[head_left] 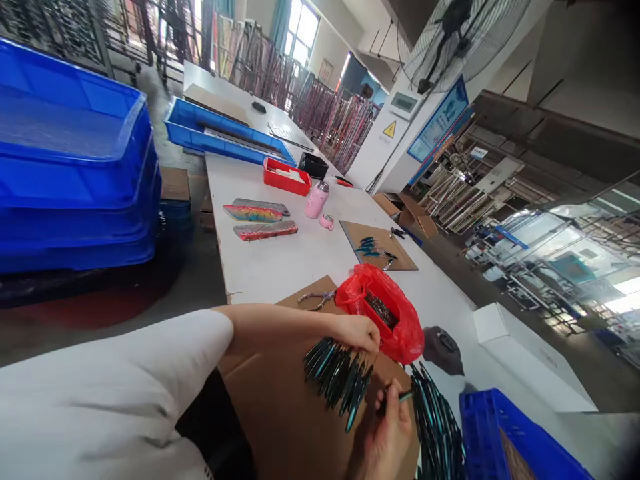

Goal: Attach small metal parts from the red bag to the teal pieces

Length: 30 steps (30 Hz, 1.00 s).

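My left hand (pixel 361 333) is closed, fingertips pinched together, beside the red plastic bag (pixel 403 313) and above a fanned pile of slim, pointed dark-teal pieces (pixel 337 377). What its fingers hold, if anything, is too small to make out. My right hand (pixel 390 427) grips one slim dark-teal piece (pixel 406 395) between thumb and fingers, its end pointing right. Just beyond lies a larger stack of similar pieces (pixel 437 423). Both hands are over a brown cardboard sheet (pixel 280 413). Small metal parts (pixel 381 311) lie in the red box inside the bag.
Pliers (pixel 320 300) rest on the cardboard left of the bag. A dark round object (pixel 444 348), white box (pixel 530 353) and blue crate (pixel 500 427) stand right. Farther off are a board with teal pieces (pixel 407 259), pink bottle (pixel 317 200) and red tray (pixel 280 179). Blue bins (pixel 75 180) stack left.
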Motion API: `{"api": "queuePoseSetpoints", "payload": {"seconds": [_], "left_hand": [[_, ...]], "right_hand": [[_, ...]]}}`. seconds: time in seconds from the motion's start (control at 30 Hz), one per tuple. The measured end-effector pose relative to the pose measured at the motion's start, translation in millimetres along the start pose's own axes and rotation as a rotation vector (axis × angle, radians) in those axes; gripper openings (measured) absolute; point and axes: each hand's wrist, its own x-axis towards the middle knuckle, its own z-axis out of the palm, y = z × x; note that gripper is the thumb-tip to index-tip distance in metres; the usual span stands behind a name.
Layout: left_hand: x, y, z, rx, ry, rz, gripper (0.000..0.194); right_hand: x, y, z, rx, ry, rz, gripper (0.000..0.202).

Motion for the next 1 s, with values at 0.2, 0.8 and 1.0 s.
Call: {"api": "queuePoseSetpoints", "payload": {"seconds": [0.2,0.8,1.0], "left_hand": [[-31,-8,45.1,0.062,-0.093,-0.023,0.014],[-39,-10,34.7,-0.553,0.192,0.058,0.019],[-45,0,30.3,-1.029,0.114,0.092,0.031]], "right_hand": [[-11,-3,16,0.065,0.049,0.136,0.029],[-25,-13,35,-0.24,0.022,0.15,0.045],[-29,-13,40,-0.602,-0.049,0.075,0.047]]}}
